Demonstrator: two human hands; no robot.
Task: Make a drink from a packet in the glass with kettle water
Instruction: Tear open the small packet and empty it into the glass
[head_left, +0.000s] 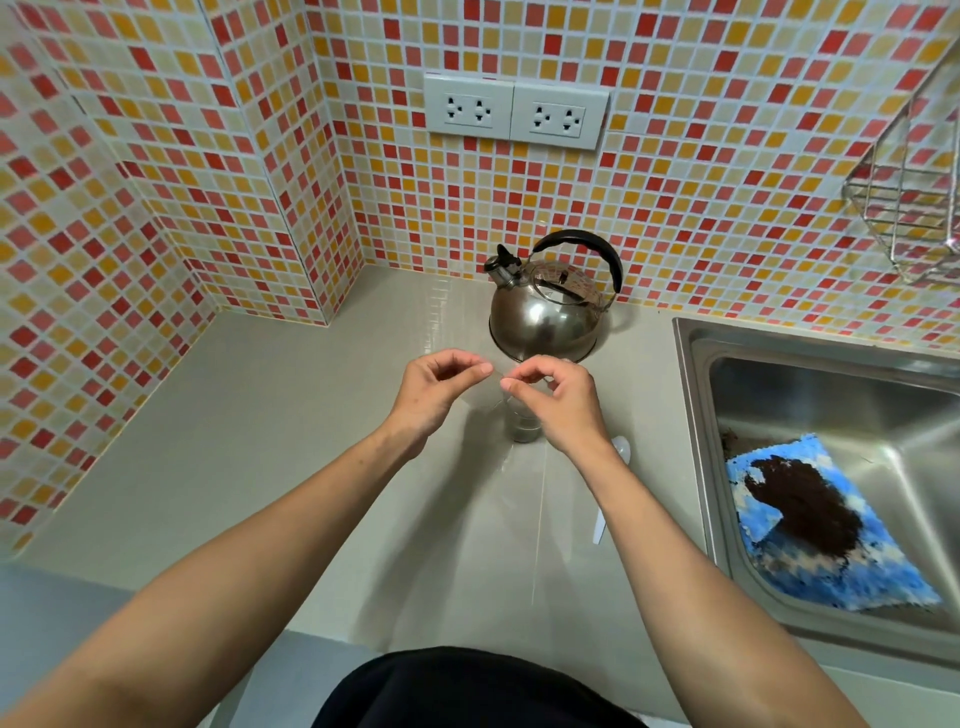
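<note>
Our left hand (436, 395) and right hand (558, 397) pinch fingertips together above the glass (522, 423) on the counter (270, 457); whether they grip a packet we cannot tell. Behind stands the kettle (548, 306).

Bright, even light falls from above and in front. Soft forearm shadows lie on the counter (291, 467), and a pale streak of glare runs down its middle. The kettle (545, 312) and sink (696, 415) carry bright highlights. The wide lens bows the tile lines toward the edges, where the left wall smears with blur.
</note>
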